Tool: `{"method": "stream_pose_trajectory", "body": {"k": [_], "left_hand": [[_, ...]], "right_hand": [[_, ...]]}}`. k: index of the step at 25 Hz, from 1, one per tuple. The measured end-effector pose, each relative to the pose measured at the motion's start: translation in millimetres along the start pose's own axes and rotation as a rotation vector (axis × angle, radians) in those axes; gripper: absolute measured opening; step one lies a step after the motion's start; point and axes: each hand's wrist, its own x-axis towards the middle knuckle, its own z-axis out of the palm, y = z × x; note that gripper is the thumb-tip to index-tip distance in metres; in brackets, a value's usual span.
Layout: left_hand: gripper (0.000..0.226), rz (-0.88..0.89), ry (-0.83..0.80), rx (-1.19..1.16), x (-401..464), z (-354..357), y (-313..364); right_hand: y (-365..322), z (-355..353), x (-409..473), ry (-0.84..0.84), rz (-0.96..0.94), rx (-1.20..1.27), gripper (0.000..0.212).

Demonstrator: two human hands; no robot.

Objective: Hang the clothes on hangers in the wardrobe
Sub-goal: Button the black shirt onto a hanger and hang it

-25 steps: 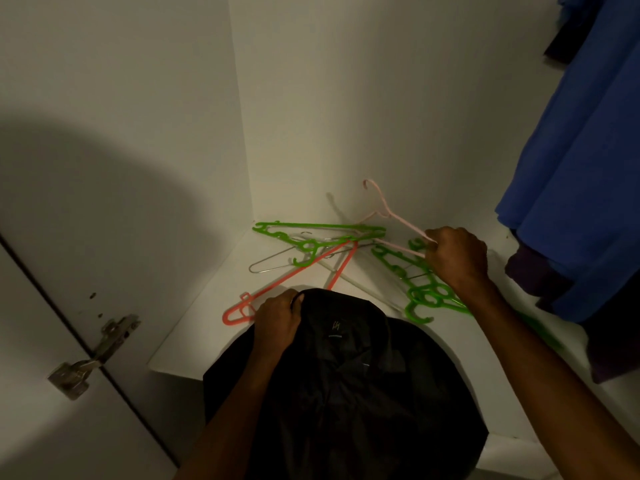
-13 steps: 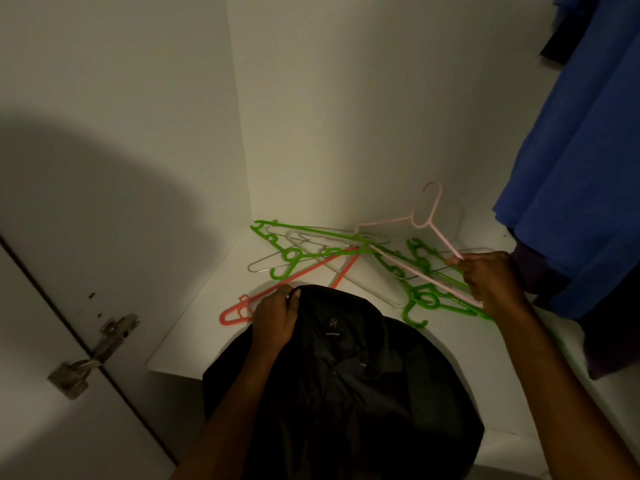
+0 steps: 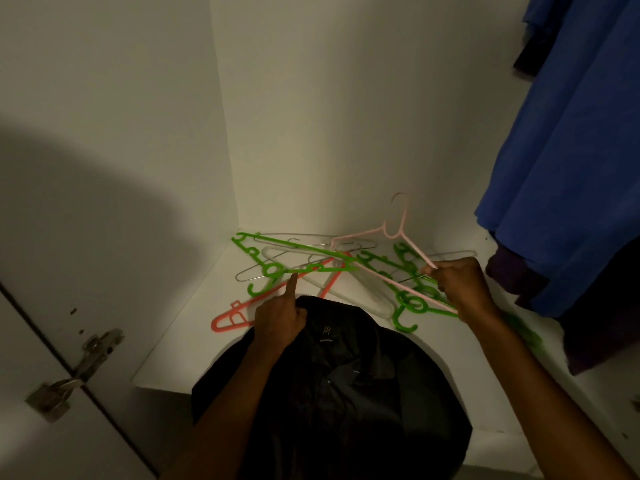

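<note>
My left hand (image 3: 278, 318) grips the collar edge of a black shirt (image 3: 346, 393) that hangs over the shelf's front edge; its index finger points up at the hanger pile. My right hand (image 3: 462, 289) grips one end of a pale pink hanger (image 3: 398, 233), lifted at a tilt with its hook up near the back wall. Under it on the white wardrobe shelf (image 3: 180, 344) lie green hangers (image 3: 277, 258), a coral hanger (image 3: 232, 317), thin wire hangers and a clear one, all tangled.
A blue garment (image 3: 561, 161) hangs at the right with dark clothes (image 3: 519, 275) below it. The wardrobe's white side wall is at the left, its door and metal hinge (image 3: 76, 372) at the lower left.
My right hand has drawn the pink hanger up and to the right out of the pile, its hook now upright. My left index finger has stretched out towards the hangers.
</note>
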Motion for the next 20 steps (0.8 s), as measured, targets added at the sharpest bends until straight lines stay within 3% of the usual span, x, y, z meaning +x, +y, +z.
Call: {"method": "stream_pose_trajectory", "body": {"k": [3,6,10,12,14,17,20], "left_hand": [[0.074,0.099,0.041,0.011,15.0,9.7,8.2],[0.069,0.214,0.05,0.008,31.5,16.4,11.5],[0.06,0.235,-0.049,0.03,45.3,18.8,14.5],[0.056,0.23,-0.014,0.021,46.1,21.8,13.1],[0.042,0.194,0.039,-0.034,42.6,22.2,13.0],[0.008,0.118,0.073,-0.053,40.8,18.6,15.3],[0.01,0.104,0.125,-0.063,39.4,17.4,15.2]], "right_hand": [[-4.0,18.1,-17.8,0.059,-0.247,-0.347,0.014],[-1.2,28.1,-26.4,0.213,-0.363,-0.641,0.018],[12.0,30.9,-24.2,0.244,-0.304,-0.632,0.018],[20.8,22.8,-18.7,0.307,-0.292,-0.549,0.018],[30.9,13.5,-18.2,0.322,-0.297,-0.281,0.019],[41.2,5.5,-23.0,0.232,-0.232,0.329,0.025],[36.8,7.3,-22.9,0.007,-0.162,0.536,0.029]]}}
